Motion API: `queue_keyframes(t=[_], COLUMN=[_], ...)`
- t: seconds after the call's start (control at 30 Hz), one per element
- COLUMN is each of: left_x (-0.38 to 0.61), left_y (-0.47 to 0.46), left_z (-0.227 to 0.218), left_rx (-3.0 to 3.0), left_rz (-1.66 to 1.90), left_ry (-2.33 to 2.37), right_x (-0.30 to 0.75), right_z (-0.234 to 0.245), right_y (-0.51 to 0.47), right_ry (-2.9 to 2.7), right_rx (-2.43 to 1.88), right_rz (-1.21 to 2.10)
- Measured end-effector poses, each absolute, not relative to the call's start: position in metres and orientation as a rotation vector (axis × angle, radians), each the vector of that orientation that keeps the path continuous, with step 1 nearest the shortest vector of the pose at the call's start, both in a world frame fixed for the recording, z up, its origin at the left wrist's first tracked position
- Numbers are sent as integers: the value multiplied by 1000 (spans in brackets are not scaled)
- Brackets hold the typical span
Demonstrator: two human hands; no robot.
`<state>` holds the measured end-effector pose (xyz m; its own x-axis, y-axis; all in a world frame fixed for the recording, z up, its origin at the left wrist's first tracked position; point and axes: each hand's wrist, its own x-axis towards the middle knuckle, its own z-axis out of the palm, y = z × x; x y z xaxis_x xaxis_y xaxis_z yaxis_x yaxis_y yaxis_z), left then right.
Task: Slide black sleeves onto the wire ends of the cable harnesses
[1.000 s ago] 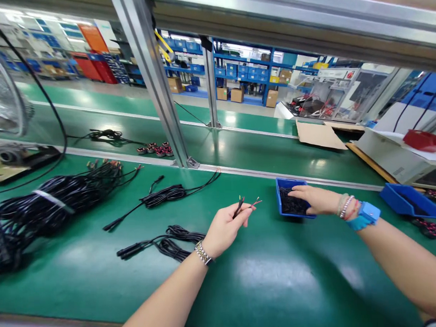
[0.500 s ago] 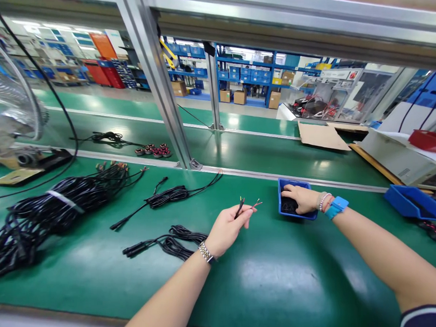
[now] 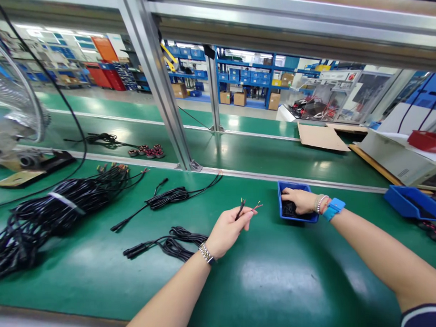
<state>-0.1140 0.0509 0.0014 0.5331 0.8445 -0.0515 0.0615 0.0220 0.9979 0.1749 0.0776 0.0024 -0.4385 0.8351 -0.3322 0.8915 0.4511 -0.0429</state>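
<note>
Holding: my left hand (image 3: pixel 225 232) is pinching a short wire (image 3: pixel 240 209), its bared ends poking out, above the green worktop (image 3: pixel 265 286).
Reaching: my right fingers (image 3: pixel 289 195) are lying on black wires (image 3: pixel 287 211) in a blue bin (image 3: pixel 288 185); I cannot tell if they grip.

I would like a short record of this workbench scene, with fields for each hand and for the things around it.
Left hand: pinches short thin wires in the fingers, above the bench
Right hand: reaches into a blue plastic bin, on black wires
Wrists: metal watch on the left, blue wristband on the right
Bench surface: green mat
Nearby: coiled black cables left of the left hand; bundled black cable farther left, with a white tie; second blue bin right of the right hand
</note>
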Motion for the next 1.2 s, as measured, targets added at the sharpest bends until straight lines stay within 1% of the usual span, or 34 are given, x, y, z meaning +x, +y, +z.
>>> queue_keyframes(t=[0.13, 0.43, 0.63, 0.73, 0.93, 1.07, 1.2], left_x=[-115, -117, -117, -116, -115, -115, -115], left_y=[51, 52, 53, 53, 52, 52, 52], left_z=[2, 3, 4, 4, 3, 2, 1], left_rx=[1445, 1488, 1519, 1527, 1520, 1513, 1503], left_rz=[737, 716, 730, 735, 728, 716, 705], left_ry=[839, 840, 841, 849, 852, 857, 849], right_x=[178, 188, 177, 165, 151, 155, 162], right_z=[8, 30, 40, 34, 7, -2, 1], right_y=[86, 97, 90, 83, 75, 77, 81], right_ry=[2513, 2635, 2360, 2291, 2176, 2195, 2266], right_rx=[1519, 1681, 1833, 1828, 1853, 1856, 1837], right_rz=[-405, -434, -391, -355, -123, -77, -88])
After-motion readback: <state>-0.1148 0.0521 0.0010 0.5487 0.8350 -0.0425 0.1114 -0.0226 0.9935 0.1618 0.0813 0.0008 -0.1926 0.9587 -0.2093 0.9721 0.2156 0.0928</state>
